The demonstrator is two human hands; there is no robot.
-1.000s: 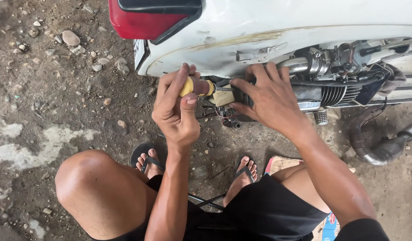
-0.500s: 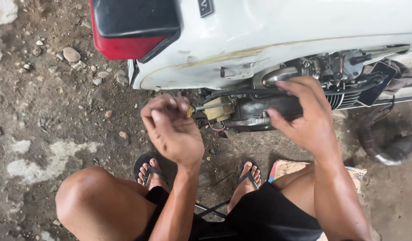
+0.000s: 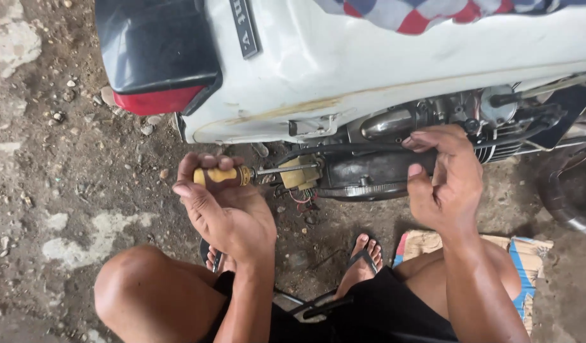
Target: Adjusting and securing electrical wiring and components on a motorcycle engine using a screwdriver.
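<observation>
At nine o'clock the ground is packed dirt, rough and gritty, strewn with small pebbles and pale cement patches. Toward eleven o'clock sits the motorcycle's tail light, a smooth red lens under a glossy black hood. A narrow dark rectangular badge with pale lettering runs along the white rear bodywork, whose painted surface is smooth but stained rusty brown along its lower edge.

Near the centre, the left hand is closed around a screwdriver: fingers curl over its rounded yellow handle with a dark band, and the thin steel shaft points toward three o'clock, its tip at a tan, boxy plastic part with red wires hanging below. Just past it lies the dull black engine casing, with a shiny chrome cylinder above.

At three o'clock the right hand rests on the casing, fingers bent and partly spread, gripping nothing clearly seen. At one o'clock a checked cloth in red, blue and white drapes the seat. Around five o'clock flattened brown cardboard with a blue printed edge lies under the leg.
</observation>
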